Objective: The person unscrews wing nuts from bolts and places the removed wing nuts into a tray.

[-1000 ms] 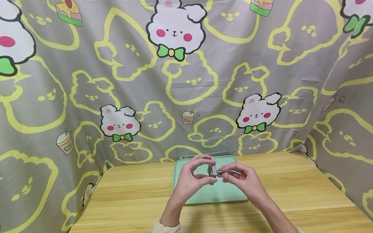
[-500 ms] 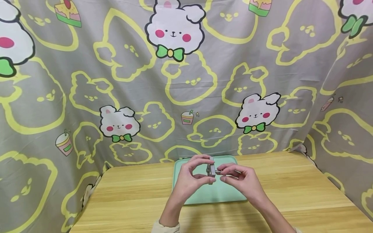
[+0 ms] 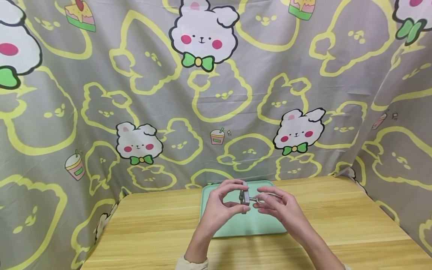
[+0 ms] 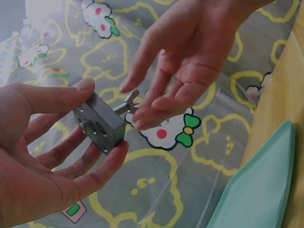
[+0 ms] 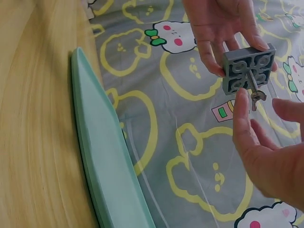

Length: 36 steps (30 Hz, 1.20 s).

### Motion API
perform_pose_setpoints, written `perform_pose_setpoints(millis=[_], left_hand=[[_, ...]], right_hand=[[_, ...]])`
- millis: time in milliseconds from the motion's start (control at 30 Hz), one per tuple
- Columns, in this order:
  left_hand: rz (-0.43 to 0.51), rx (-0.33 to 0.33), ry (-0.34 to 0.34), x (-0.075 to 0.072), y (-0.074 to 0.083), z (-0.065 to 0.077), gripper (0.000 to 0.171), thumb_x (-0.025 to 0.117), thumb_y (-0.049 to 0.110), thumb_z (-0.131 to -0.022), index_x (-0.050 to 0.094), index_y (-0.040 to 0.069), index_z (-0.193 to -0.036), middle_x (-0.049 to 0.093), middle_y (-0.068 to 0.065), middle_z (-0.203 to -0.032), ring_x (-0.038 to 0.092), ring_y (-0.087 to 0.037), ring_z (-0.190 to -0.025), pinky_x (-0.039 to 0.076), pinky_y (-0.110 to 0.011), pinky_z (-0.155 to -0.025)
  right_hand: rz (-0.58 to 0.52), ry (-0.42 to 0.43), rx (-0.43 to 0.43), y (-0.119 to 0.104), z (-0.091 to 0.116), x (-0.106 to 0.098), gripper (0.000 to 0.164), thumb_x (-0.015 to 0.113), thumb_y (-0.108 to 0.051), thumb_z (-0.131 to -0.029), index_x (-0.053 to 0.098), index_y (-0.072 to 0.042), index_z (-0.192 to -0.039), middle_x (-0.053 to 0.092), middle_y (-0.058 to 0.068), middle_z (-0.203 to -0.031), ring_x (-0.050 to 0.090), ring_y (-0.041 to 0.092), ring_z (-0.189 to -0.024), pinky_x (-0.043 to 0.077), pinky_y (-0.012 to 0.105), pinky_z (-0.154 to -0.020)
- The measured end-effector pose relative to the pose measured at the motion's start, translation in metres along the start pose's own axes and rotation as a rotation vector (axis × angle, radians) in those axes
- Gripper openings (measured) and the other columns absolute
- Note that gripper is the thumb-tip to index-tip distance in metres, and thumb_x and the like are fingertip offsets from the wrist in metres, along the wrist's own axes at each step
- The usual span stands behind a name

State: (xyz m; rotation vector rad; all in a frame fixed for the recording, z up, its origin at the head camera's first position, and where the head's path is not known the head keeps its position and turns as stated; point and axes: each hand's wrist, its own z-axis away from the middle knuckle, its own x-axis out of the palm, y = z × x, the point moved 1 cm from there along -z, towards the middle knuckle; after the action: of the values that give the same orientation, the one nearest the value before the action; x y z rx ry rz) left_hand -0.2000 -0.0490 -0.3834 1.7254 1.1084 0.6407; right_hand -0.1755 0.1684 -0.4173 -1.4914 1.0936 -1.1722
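Observation:
My left hand [image 3: 217,208] holds a grey square block [image 4: 105,124] by its edges, fingers on one side and thumb on the other. The block has several round holes and, in the right wrist view, a ribbed hollow face. A threaded bolt [image 5: 252,80] stands out of that face, with a wing nut [image 5: 258,96] on its outer part. On the opposite face a small round bolt head [image 4: 86,127] shows. My right hand [image 3: 287,210] is at the wing nut, its thumb and fingers parted on either side of it, not pinching. Both hands are raised over the tray.
A mint-green tray [image 3: 248,227] lies on the wooden table [image 3: 155,228] below the hands. Behind and at both sides hangs a grey curtain [image 3: 216,157] with cartoon bears, reaching down to the table's back edge.
The right hand's fingers have come away from the wing nut and spread apart, with the thumb raised. The left hand and the block have stayed nearly still.

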Motion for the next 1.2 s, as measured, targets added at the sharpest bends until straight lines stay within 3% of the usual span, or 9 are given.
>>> perform_pose_setpoints(millis=[233,500,700,1000,1200], left_hand=[[-0.045,-0.003,-0.010,0.0015,-0.0014,-0.0002,0.042,0.085,-0.008,-0.078,0.075,0.007,-0.116,0.059,-0.008,-0.133,0.063,-0.029,-0.114,0.066,-0.042,-0.078],[-0.062,-0.002,-0.028,0.0029,-0.0013,-0.0005,0.041,0.086,-0.006,-0.078,0.075,0.004,-0.117,0.058,-0.007,-0.134,0.061,-0.029,-0.116,0.066,-0.041,-0.079],[-0.063,-0.006,-0.034,0.0041,-0.0011,-0.0008,0.041,0.086,-0.005,-0.078,0.075,0.004,-0.117,0.058,-0.007,-0.135,0.061,-0.026,-0.117,0.066,-0.042,-0.080],[-0.054,-0.004,-0.031,0.0043,-0.0016,-0.0005,0.041,0.085,-0.007,-0.078,0.075,0.007,-0.116,0.058,-0.007,-0.134,0.061,-0.025,-0.117,0.066,-0.042,-0.079],[-0.051,-0.011,-0.026,0.0043,-0.0026,-0.0002,0.040,0.085,-0.007,-0.078,0.075,0.005,-0.116,0.058,-0.009,-0.134,0.062,-0.027,-0.116,0.066,-0.042,-0.078]], right_hand=[[-0.101,-0.063,0.158,-0.0004,-0.0003,-0.0066,0.047,0.063,-0.023,-0.104,0.056,0.013,-0.134,0.075,0.013,-0.105,0.074,0.019,-0.096,0.062,0.033,-0.089],[-0.117,-0.068,0.202,0.0007,-0.0007,-0.0082,0.038,0.068,-0.019,-0.101,0.063,0.008,-0.127,0.076,0.010,-0.103,0.074,0.016,-0.090,0.063,0.029,-0.087],[-0.107,-0.079,0.184,0.0011,0.0004,-0.0082,0.039,0.068,-0.017,-0.101,0.061,0.010,-0.128,0.076,0.010,-0.102,0.075,0.017,-0.092,0.063,0.030,-0.086],[-0.056,-0.087,0.121,0.0009,0.0003,-0.0064,0.026,0.069,-0.016,-0.100,0.066,0.000,-0.120,0.076,0.011,-0.100,0.074,0.019,-0.094,0.064,0.031,-0.084],[-0.003,-0.072,0.048,0.0031,0.0005,-0.0059,0.025,0.069,-0.015,-0.100,0.063,0.002,-0.117,0.074,0.015,-0.105,0.073,0.021,-0.096,0.064,0.035,-0.084]])
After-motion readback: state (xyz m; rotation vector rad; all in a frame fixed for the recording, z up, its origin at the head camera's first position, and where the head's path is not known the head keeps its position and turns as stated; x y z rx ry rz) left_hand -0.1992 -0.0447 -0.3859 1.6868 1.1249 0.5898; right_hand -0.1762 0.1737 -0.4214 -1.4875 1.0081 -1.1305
